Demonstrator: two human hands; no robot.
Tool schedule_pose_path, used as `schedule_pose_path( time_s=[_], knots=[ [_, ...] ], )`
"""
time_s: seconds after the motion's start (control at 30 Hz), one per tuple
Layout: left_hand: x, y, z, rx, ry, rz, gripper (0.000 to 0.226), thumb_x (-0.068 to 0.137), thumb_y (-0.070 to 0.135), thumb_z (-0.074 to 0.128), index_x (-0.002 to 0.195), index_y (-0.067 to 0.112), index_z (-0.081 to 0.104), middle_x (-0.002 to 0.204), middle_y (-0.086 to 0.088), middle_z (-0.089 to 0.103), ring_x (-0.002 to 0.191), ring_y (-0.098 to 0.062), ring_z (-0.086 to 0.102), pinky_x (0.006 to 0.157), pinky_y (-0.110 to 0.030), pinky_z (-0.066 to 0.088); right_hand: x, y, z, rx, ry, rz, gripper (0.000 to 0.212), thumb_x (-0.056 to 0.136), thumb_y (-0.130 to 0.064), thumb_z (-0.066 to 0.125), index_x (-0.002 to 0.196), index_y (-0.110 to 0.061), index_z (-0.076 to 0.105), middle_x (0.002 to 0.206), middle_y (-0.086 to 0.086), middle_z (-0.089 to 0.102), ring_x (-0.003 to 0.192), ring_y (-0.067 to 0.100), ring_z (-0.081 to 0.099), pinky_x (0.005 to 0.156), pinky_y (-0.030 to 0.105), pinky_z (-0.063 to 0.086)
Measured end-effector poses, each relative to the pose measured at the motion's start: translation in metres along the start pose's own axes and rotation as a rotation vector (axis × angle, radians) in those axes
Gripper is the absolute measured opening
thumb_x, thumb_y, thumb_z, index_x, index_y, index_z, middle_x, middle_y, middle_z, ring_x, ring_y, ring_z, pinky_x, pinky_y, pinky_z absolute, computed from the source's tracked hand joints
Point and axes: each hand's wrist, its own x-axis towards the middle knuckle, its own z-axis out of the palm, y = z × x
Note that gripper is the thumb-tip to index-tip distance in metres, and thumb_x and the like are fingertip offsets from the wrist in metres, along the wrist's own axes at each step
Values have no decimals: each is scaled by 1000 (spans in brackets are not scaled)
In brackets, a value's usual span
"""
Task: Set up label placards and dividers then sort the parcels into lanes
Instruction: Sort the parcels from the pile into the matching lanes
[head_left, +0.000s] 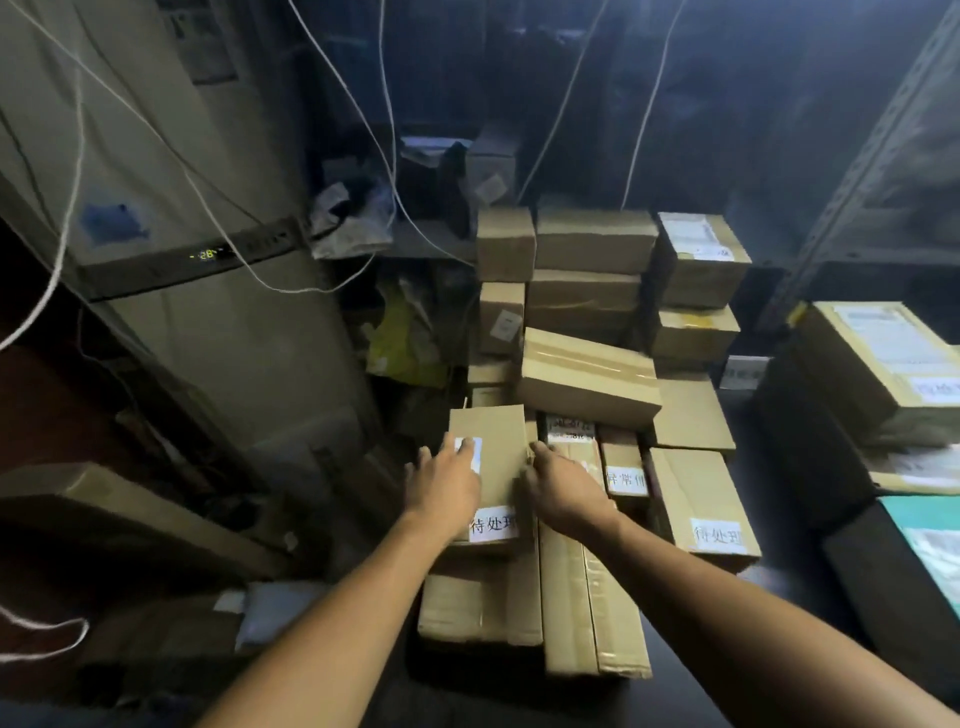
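Note:
A cardboard parcel (496, 441) with a white label placard on its near end lies on top of a low stack in front of me. My left hand (445, 480) rests flat on the parcel's top left, fingers over a small blue-white sticker. At the parcel's right edge, my right hand (563, 488) grips the side with curled fingers. Two other white placards sit to the right, one on a narrow box (626, 480), one on a wider box (717, 535). A tilted long box (587, 374) lies just behind.
More cardboard boxes (592, 244) are stacked at the back. A tall grey cabinet (218, 332) stands at left, and white cords (363, 124) hang from above. Metal shelving (878, 171) and labelled boxes (883, 353) fill the right. A flat carton (104, 504) lies low on the left.

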Motion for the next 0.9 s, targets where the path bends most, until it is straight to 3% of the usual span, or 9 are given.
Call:
schedule_pose_path(
  time_s=[0.13,0.23,0.3,0.37,0.47,0.63,0.67,0.77,0.9],
  knots=[
    [14,-7,9,-566,15,-122,58,97,15,53,153,15,36,153,-5,42,130,-33,48,105,-35,40,5,-2,9,251,31,56,32,104,-24,41,124,-10,62,123,15,70,114,35,63,98,43,50],
    [20,-11,6,-876,17,-336,57,93,13,55,148,17,44,138,-7,58,116,-30,61,100,-41,51,7,-5,11,386,69,139,30,101,-20,43,101,-10,71,97,8,72,93,29,65,84,34,52],
    [19,-10,-5,-1077,-50,-443,33,93,9,52,124,9,64,114,-8,71,91,-25,69,80,-34,60,7,-10,10,523,78,221,29,99,-18,44,78,-13,64,70,3,60,69,22,56,65,30,44],
    [14,-5,-21,-1232,-160,-501,18,95,8,51,101,11,68,88,-5,70,73,-18,62,69,-24,51,5,-15,6,654,62,285,25,99,-18,46,79,-14,61,65,3,50,60,18,47,56,27,36],
    [7,-1,-41,-1339,-229,-529,18,97,12,52,105,21,65,88,-2,67,79,-15,56,93,-40,35,4,-21,-2,744,68,308,20,100,-20,48,88,-11,61,68,7,46,57,19,44,55,27,34],
    [2,3,-79,-1451,-88,-507,25,99,12,53,118,20,67,80,7,62,73,-10,52,99,-41,36,1,-37,-27,779,171,285,26,99,-27,49,85,-11,63,79,9,53,67,22,52,60,30,41],
    [3,3,-85,-1470,-57,-483,28,99,12,53,123,19,67,81,6,63,73,-10,53,95,-35,43,1,-40,-33,783,202,268,28,99,-28,49,82,-11,63,78,8,54,67,20,52,58,29,40],
    [4,6,-100,-1480,2,-414,32,98,8,53,126,15,67,95,-3,71,69,-10,61,43,-12,45,0,-48,-48,827,254,255,32,96,-31,52,78,-8,65,74,8,58,71,24,56,64,32,43],
    [1,12,-112,-1438,16,-369,28,98,10,54,119,17,70,93,-1,73,64,-9,62,47,-20,45,-8,-49,-60,881,279,269,45,91,-35,55,92,7,70,83,14,66,81,33,67,67,38,51]
  ],
)
